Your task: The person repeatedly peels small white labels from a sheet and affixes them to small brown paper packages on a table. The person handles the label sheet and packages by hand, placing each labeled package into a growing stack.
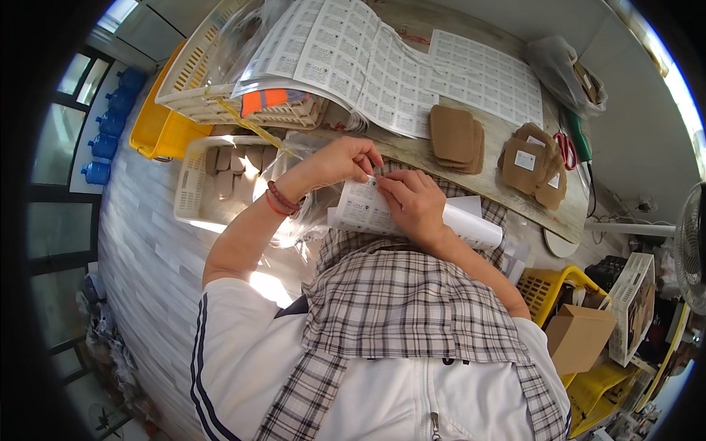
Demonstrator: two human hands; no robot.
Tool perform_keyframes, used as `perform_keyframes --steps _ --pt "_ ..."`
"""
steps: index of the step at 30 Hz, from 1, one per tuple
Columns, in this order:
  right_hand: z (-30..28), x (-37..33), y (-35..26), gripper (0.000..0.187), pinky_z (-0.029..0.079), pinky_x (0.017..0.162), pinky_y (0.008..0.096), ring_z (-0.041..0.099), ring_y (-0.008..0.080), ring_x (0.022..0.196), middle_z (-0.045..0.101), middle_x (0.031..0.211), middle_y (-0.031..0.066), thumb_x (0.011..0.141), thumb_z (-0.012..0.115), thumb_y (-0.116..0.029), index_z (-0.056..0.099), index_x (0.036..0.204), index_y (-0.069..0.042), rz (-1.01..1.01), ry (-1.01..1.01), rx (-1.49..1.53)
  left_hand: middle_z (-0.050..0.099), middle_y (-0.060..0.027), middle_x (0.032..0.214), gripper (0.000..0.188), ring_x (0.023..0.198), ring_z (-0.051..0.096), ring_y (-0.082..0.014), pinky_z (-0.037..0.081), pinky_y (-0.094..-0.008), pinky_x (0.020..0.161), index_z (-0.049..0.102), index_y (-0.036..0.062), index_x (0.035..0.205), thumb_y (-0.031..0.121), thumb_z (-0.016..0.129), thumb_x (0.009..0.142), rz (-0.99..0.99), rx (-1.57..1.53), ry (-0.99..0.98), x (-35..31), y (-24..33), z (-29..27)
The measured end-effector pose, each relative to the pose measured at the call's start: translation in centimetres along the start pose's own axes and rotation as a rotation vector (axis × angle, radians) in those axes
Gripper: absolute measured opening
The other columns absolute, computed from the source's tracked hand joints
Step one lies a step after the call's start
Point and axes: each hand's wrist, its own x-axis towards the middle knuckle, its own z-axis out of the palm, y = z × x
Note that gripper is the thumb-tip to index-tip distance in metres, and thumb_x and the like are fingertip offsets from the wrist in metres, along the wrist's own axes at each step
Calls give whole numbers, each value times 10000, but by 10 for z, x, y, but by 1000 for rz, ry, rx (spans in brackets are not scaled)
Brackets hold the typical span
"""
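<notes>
A white sheet of printed labels (364, 209) lies over my lap, its right part curled into a roll (471, 226). My left hand (346, 160) is at the sheet's top edge with thumb and fingers pinched together; whether a label sits between them is too small to make out. Close beside it, my right hand (415, 202) grips the sheet, thumb and fingers bent at the same edge. On the table beyond are a stack of brown card-like pieces (452, 136) and a second pile of brown pieces (526, 165), some bearing small white labels.
More label sheets (338, 55) drape across a cream basket (195, 92) and the wooden table (493, 187). At left a cream crate (193, 180) holds brown pieces. Red-handled scissors (565, 151) and a plastic bag (562, 73) are at right. A yellow basket (540, 290) stands by my right elbow.
</notes>
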Motion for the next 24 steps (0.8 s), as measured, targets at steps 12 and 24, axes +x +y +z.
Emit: perform_keyframes --steps 12,24 --pt "12 -3 4 157 486 657 359 599 268 801 627 884 60 705 764 -35 681 812 -115 168 59 280 670 0 768 128 684 556 -56 431 -228 594 737 4 896 98 658 859 -177 234 -138 22 13 -3" --pt "-4 -9 23 192 460 712 314 577 233 826 622 934 62 736 728 45 677 879 -73 -68 -46 478 680 -158 741 143 685 657 -291 501 -400 640 719 31 853 127 679 755 -32 864 -177 61 21 13"
